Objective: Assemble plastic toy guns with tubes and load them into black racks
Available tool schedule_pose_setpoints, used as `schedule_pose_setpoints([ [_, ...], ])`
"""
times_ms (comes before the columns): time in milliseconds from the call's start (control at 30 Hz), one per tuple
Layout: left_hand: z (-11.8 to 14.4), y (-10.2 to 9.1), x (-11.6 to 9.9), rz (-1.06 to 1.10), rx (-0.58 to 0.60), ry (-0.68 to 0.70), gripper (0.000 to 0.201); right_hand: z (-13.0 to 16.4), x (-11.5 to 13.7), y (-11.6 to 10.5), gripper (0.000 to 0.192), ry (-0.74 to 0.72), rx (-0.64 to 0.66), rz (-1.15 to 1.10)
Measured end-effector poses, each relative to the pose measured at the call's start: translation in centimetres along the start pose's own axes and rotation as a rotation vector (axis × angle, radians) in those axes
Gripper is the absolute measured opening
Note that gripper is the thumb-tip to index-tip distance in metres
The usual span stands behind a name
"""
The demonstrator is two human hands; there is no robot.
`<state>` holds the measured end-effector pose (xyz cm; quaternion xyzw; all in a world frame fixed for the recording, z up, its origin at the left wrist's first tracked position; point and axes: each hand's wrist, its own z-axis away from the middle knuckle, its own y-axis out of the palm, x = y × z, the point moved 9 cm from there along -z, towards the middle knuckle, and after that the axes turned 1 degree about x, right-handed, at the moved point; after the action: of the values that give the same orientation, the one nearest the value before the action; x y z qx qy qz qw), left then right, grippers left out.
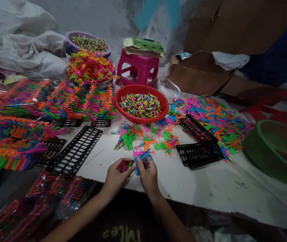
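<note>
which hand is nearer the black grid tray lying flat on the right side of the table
Right. The right hand, pinching a blue plastic piece, sits just left of the black grid tray. The left hand, holding small red pieces, is farther left.

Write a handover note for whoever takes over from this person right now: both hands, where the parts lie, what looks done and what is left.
Left hand: closed on a handful of small coloured pieces.
Right hand: pinching a blue plastic toy.
Red bowl of small coloured tubes sits straight ahead; loose toys are heaped to its right.
Done: filled racks stand at left.
Left: black racks near the hands hold nothing, and the loose heap is large.
</note>
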<state>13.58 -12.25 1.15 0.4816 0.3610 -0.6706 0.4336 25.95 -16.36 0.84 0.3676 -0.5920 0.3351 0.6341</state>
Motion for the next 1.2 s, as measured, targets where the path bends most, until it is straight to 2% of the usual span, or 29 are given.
schedule_pose_setpoints([
  [300, -0.1, 0.1, 0.6, -0.086, -0.004, 0.027, 0.029, 0.9, 1.2, -0.5, 0.023, -0.074, 0.017, 0.196],
  [500, 0.7, -0.7, -1.3, -0.224, -0.054, 0.269, 0.018, 1.0, 1.4, -0.2, 0.023, -0.054, -0.018, 0.199],
  [567, 1.1, -0.9, -1.7, -0.234, -0.063, 0.297, 0.017, 1.1, 1.2, -0.1, 0.023, -0.042, -0.017, 0.159],
  [733, 1.5, 0.0, -2.2, -0.237, -0.022, 0.315, 0.016, 1.3, 0.3, -0.1, 0.024, -0.024, -0.045, 0.102],
  [800, 0.7, 0.6, -1.7, -0.239, 0.027, 0.257, 0.017, 0.5, -0.1, -0.2, 0.026, -0.012, -0.041, 0.101],
  [867, -0.8, 0.7, -0.5, -0.215, 0.047, 0.137, 0.02, -1.2, -0.5, -0.2, 0.03, 0.014, 0.034, 0.153],
  [933, -2.5, -0.3, 0.2, -0.221, -0.001, 0.08, 0.024, -3.5, -0.6, -1.6, 0.037, 0.013, 0.064, 0.307],
  [967, -3.3, -1.0, 0.1, -0.247, -0.036, 0.106, 0.024, -4.7, -0.4, -3.1, 0.041, -0.011, 0.027, 0.424],
  [1033, -4.2, -2.7, -0.6, -0.337, -0.111, 0.201, 0.024, -6.5, 0.2, -7.4, 0.048, -0.079, -0.166, 0.698],
  [1100, -4.4, -4.1, -0.7, -0.411, -0.16, 0.233, 0.026, -7.1, 0.1, -11.5, 0.049, -0.09, -0.354, 0.929],
  [1133, -4.3, -4.7, -0.5, -0.428, -0.179, 0.214, 0.028, -7.0, -0.5, -13.1, 0.048, -0.075, -0.398, 0.994],
  [1200, -3.6, -5.3, -0.3, -0.428, -0.204, 0.185, 0.028, -6.4, -2.0, -14.9, 0.046, -0.067, -0.399, 1.012],
])
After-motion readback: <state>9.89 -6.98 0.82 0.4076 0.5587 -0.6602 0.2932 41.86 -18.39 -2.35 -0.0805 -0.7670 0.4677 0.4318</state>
